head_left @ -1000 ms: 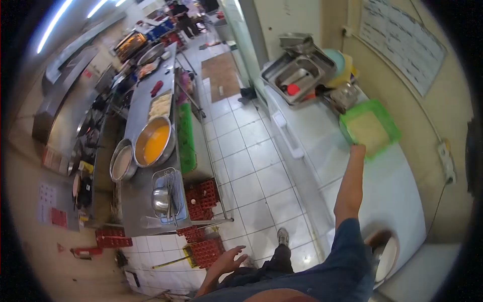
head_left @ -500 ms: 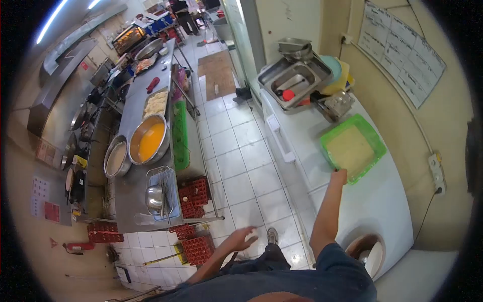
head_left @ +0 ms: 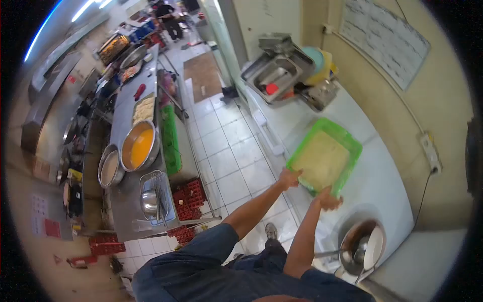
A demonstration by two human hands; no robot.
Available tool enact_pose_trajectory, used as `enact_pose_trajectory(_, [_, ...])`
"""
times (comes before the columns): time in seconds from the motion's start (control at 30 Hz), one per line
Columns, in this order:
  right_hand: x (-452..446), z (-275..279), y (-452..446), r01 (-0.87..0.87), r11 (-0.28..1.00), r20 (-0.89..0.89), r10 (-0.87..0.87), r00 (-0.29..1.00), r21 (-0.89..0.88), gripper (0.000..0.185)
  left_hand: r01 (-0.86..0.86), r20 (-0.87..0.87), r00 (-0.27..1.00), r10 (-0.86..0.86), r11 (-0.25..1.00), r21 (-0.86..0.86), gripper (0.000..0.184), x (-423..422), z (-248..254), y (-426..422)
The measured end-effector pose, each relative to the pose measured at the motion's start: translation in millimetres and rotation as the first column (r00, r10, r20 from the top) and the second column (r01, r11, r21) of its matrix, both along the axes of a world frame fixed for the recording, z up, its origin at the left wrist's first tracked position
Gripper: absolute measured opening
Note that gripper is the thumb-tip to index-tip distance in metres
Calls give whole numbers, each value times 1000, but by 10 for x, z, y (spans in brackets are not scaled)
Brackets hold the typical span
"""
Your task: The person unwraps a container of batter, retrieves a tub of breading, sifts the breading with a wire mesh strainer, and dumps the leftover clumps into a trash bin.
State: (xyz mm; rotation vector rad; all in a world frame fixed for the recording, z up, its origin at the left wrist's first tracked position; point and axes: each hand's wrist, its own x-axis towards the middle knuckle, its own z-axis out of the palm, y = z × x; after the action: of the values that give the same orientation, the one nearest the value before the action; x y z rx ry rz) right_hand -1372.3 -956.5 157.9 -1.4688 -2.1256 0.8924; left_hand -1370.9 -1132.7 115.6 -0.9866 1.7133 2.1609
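Note:
A green plastic tray (head_left: 354, 151) with a pale yellowish mass inside stands on the white freezer top, close to its front edge. My left hand (head_left: 290, 178) holds the tray's near left corner, fingers closed at the rim. At the tray's near side, further right, my right hand (head_left: 328, 200) has its fingers bent round the rim. Below and to the right of it is a brown pot (head_left: 347, 256) with a ladle and a white bowl (head_left: 373, 247) in it.
Metal pans (head_left: 276, 78) and a yellow container stand at the freezer's back. On the left, a steel table (head_left: 123, 201) bears a bowl of orange liquid (head_left: 139, 148), a bowl of pale liquid and a wire basket. Red crates lie beneath. A person (head_left: 166, 19) stands far off.
My left hand has come up from low over the floor and taken hold of the tray. The tray has come nearer, toward the freezer's front edge, with my right hand still at its rim.

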Motion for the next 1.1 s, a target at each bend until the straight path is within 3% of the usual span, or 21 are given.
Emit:
enact_pose_trajectory(0.03, [-90,-113,144,-105,991,-256,81,963,-83,61,-69,-11,998,68,997,-21,88,43,-273,155])
enact_pose_trajectory(0.07, [-369,-791,493,-208,972,-225,227,948,106,65,-103,-36,994,105,994,43,73,70,-152,206])
enact_pose_trajectory(0.13, [-782,-732,772,-329,944,-198,324,925,6,75,23,-256,967,6,994,108,43,117,-364,302])
enact_pose_trajectory(0.17, [-1015,-574,840,-368,930,-22,368,929,0,77,-175,-72,976,207,933,314,45,140,223,410])
enact_pose_trajectory(0.2, [-1244,-384,889,-434,900,62,435,898,-36,86,-162,29,986,164,910,383,48,68,85,370])
enact_pose_trajectory(0.23, [-1670,-707,1010,-474,867,99,463,881,154,94,-137,92,990,108,897,420,48,126,160,379])
enact_pose_trajectory(0.33, [-2213,-192,1008,-710,627,43,739,672,322,96,-108,186,982,14,856,505,46,113,684,474])
enact_pose_trajectory(0.37, [-2464,-193,1049,-756,505,55,816,576,417,94,-104,110,992,61,891,441,46,133,667,570])
enact_pose_trajectory(0.47, [-2944,-132,1087,-961,234,290,919,268,149,94,-159,-52,982,179,949,271,47,152,496,843])
enact_pose_trajectory(0.6, [-2762,-17,1050,-973,35,374,920,120,228,94,-270,11,963,270,961,58,43,364,125,795])
enact_pose_trajectory(0.63, [-2705,54,1022,-983,8,375,924,78,184,93,-281,14,960,281,960,-9,42,368,89,725])
enact_pose_trajectory(0.7, [-2429,107,1031,-997,-44,384,923,-14,69,91,-234,-15,972,235,972,33,41,716,264,519])
enact_pose_trajectory(0.87, [-1532,384,698,-981,-192,301,938,-171,42,68,-213,18,977,212,975,56,42,1765,440,76])
enact_pose_trajectory(0.97, [-1004,440,406,-939,-341,235,917,-322,46,48,-298,-63,954,293,949,-105,43,2536,769,-11])
enact_pose_trajectory(1.03, [-525,515,115,-917,-383,34,924,-382,113,40,-350,-137,936,325,908,-233,44,3087,880,-111])
enact_pose_trajectory(1.07, [-221,728,-92,-883,-467,-1,884,-468,49,38,-383,-133,924,359,871,-308,46,3397,943,-146])
enact_pose_trajectory(1.1, [72,869,-257,-878,-466,-14,884,-467,-106,40,-408,-119,912,393,834,-372,49,3767,1031,-133])
